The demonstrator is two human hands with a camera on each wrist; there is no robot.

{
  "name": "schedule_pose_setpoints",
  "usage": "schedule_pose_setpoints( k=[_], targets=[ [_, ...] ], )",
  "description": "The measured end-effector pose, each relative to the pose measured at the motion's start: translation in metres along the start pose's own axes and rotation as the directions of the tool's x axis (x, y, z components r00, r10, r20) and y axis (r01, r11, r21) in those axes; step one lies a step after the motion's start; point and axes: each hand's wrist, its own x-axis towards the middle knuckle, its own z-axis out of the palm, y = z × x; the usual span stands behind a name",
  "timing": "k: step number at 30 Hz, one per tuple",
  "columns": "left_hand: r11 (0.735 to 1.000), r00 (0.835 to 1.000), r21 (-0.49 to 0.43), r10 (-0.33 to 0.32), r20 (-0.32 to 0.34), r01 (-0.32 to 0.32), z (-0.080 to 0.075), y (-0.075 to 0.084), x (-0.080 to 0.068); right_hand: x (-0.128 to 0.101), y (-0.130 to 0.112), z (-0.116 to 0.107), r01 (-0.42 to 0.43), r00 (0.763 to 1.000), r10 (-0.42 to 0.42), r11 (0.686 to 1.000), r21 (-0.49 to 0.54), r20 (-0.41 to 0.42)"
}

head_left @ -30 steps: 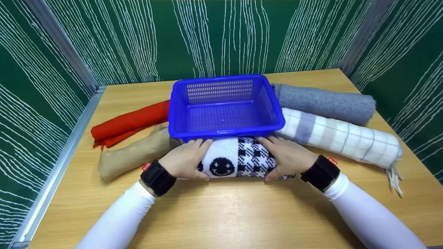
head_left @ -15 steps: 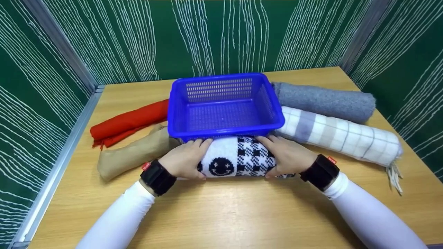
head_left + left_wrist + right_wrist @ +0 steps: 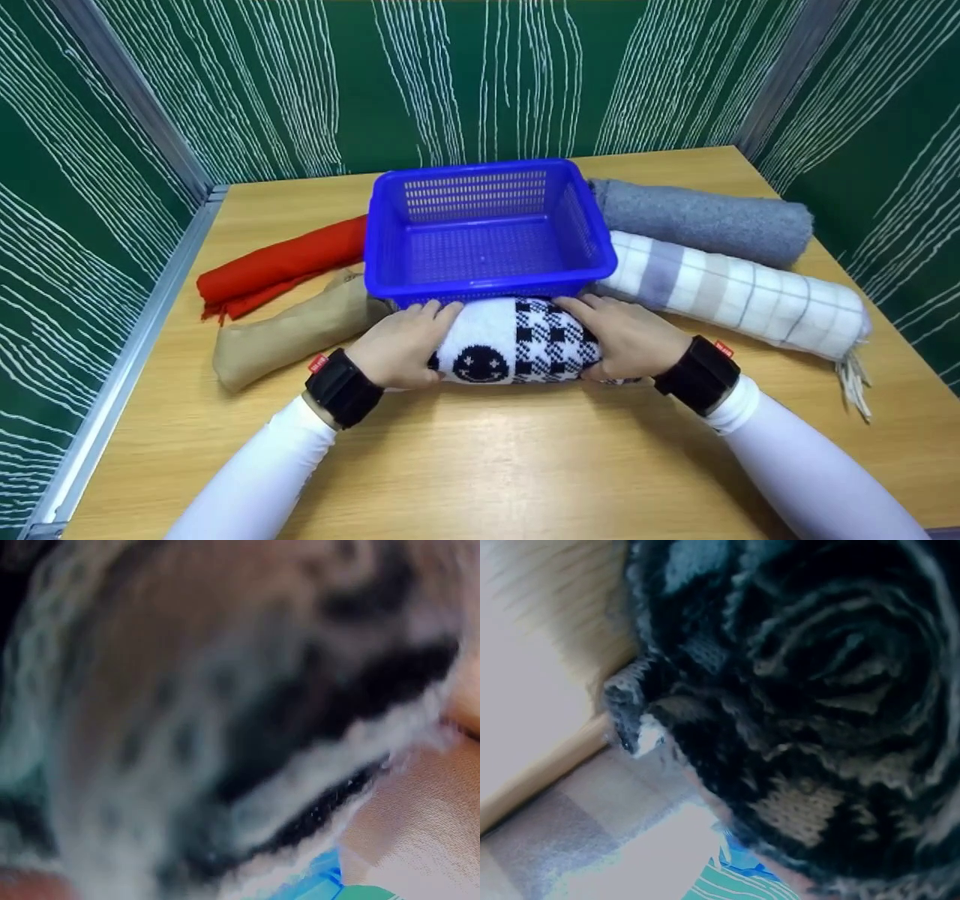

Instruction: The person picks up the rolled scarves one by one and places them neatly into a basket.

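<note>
A rolled knitted scarf, black and white with a smiley face and a checked part, lies on the table against the front of a blue basket. My left hand grips its left part, fingers over the top and thumb at the near side. On the right part my right hand holds on in the same way. The right wrist view shows the spiral end of the rolled scarf close up. Blurred knit of the scarf fills most of the left wrist view.
Left of the basket lie a red rolled scarf and a tan rolled cloth. To its right are a grey roll and a white plaid roll with fringe. Green walls stand behind the wooden table.
Both thumbs have tucked in a little further against the scarf's near side. The scarf, the basket and the other rolls stay practically where they were.
</note>
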Motion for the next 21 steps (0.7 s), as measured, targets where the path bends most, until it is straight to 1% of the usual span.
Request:
schedule_pose_setpoints(
  k=[3,7,14,21],
  targets=[
    [0.999,1.0,0.029,0.014,-0.027,-0.013,-0.0003,0.0014,-0.0013,-0.0004,-0.0001,-0.0006,0.007,1.0,-0.007,1.0,-0.012,-0.017],
    [0.999,0.999,0.043,0.013,-0.044,-0.011,-0.0008,0.0026,-0.0027,-0.0009,-0.001,-0.0013,0.019,0.999,-0.02,1.0,-0.023,-0.031],
    [0.999,0.999,0.05,0.008,-0.049,-0.006,-0.0027,0.0049,-0.0042,-0.0015,-0.003,-0.0035,0.037,0.997,-0.039,0.999,-0.02,-0.074],
    [0.999,0.998,0.042,0.006,-0.061,-0.004,-0.0034,0.0076,-0.0047,-0.0037,-0.0055,-0.0054,0.042,0.995,-0.043,0.999,-0.012,-0.088]
  ],
)
